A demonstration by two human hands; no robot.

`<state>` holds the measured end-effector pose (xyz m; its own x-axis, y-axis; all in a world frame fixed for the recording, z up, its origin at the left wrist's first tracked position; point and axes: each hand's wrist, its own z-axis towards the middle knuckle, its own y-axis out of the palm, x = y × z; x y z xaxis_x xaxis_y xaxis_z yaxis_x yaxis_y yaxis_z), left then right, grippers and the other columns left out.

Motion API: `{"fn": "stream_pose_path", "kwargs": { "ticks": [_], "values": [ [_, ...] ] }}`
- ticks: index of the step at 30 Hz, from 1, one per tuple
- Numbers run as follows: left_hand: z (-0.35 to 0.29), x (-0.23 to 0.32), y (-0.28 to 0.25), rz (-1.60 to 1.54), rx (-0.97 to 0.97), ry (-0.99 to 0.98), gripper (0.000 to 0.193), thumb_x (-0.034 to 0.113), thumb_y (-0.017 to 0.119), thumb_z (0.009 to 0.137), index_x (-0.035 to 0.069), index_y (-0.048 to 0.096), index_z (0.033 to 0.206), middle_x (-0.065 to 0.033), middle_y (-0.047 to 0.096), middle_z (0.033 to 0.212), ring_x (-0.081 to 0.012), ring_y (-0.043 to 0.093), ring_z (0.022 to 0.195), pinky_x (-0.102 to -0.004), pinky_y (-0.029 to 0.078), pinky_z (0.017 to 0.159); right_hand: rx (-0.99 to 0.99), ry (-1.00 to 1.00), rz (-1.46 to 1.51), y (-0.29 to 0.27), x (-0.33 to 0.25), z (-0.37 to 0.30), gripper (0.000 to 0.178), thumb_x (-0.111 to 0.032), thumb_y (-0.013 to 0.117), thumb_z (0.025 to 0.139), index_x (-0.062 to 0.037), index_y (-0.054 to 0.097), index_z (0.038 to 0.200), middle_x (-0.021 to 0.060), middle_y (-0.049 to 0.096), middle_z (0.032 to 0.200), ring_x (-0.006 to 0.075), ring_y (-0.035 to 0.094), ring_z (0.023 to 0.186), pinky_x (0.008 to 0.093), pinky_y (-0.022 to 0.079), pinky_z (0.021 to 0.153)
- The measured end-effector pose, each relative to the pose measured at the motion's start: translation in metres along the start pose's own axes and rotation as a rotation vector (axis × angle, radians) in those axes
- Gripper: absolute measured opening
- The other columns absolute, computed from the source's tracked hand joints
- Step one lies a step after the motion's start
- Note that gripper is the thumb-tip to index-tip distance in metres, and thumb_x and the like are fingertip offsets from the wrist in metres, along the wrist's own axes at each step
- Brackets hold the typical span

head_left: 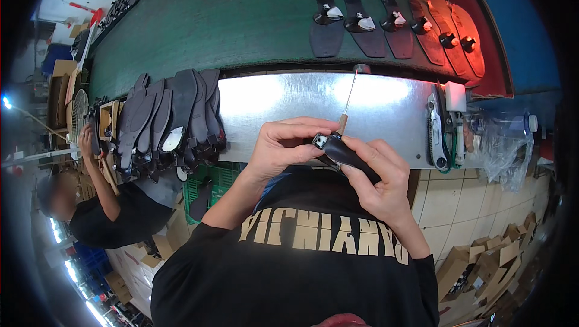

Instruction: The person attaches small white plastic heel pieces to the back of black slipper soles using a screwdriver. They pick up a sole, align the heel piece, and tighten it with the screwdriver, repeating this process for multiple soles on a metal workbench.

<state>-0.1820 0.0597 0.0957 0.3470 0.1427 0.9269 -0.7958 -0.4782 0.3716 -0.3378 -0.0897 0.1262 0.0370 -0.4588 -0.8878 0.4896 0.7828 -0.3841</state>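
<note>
Both hands are raised in front of my chest, closed around a dark sandal piece (350,157) with a glossy black surface. My left hand (274,149) pinches its far end, where a small pale, shiny part (321,140) shows between finger and thumb. From the other side, my right hand (380,176) grips the piece with its fingers along the top. A thin tool with a wooden handle (343,123) and a long metal shaft stands out beyond the fingertips, pointing away from me. Which hand bears the tool I cannot tell.
A metal bench (271,107) lies under my hands. Dark soles (160,116) are piled at its left end; a utility knife (435,134) lies at the right. Beyond, sandals (365,25) line a green belt (211,19). At the left, another person (114,212) reaches toward the bench.
</note>
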Motion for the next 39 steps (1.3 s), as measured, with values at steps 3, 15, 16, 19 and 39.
{"fn": "stream_pose_path", "kwargs": {
  "ticks": [3,15,16,19,39],
  "values": [
    [0.0,0.002,-0.003,-0.048,-0.069,0.004,0.032,-0.011,0.063,0.076,-0.001,0.07,0.106,-0.0219,0.061,0.121,-0.0245,0.063,0.106,-0.0315,0.053,0.089,0.004,-0.068,-0.03,-0.003,-0.002,0.003,0.04,0.001,0.073,0.069,-0.0016,0.067,0.108,0.0119,0.063,0.078,0.0238,0.062,0.067,0.0308,0.048,0.06],
    [0.002,0.003,-0.004,0.105,-0.213,0.084,0.041,-0.017,0.056,0.071,-0.001,0.07,0.106,-0.0243,0.056,0.129,-0.0237,0.062,0.108,-0.0292,0.051,0.087,0.016,-0.13,-0.188,-0.004,-0.002,-0.002,0.038,-0.004,0.074,0.069,-0.0043,0.068,0.106,0.0089,0.062,0.079,0.0254,0.061,0.067,0.0339,0.049,0.061],
    [0.002,0.004,-0.004,0.127,-0.217,0.081,0.041,-0.016,0.055,0.071,-0.001,0.071,0.106,-0.0244,0.056,0.128,-0.0233,0.062,0.108,-0.0288,0.051,0.086,0.012,-0.133,-0.206,-0.004,-0.002,-0.002,0.038,-0.005,0.074,0.069,-0.0047,0.068,0.106,0.0086,0.062,0.079,0.0253,0.06,0.067,0.0339,0.048,0.061],
    [0.001,0.001,-0.002,0.186,-0.217,0.109,0.04,-0.016,0.055,0.073,0.0,0.07,0.108,-0.0239,0.055,0.13,-0.0225,0.062,0.109,-0.0284,0.052,0.085,-0.002,-0.122,-0.246,-0.005,-0.005,-0.002,0.038,-0.006,0.073,0.069,-0.0049,0.067,0.107,0.0085,0.061,0.079,0.0258,0.06,0.067,0.0341,0.048,0.061],
    [-0.006,-0.007,0.024,0.076,0.073,-0.206,0.039,-0.006,0.049,0.087,0.003,0.06,0.123,-0.0151,0.059,0.128,-0.0174,0.065,0.1,-0.0262,0.06,0.073,-0.038,-0.027,-0.202,0.004,0.013,-0.005,0.016,-0.006,0.07,0.072,-0.0079,0.073,0.087,0.007,0.058,0.075,0.024,0.06,0.066,0.0344,0.046,0.058]
  ]
}}
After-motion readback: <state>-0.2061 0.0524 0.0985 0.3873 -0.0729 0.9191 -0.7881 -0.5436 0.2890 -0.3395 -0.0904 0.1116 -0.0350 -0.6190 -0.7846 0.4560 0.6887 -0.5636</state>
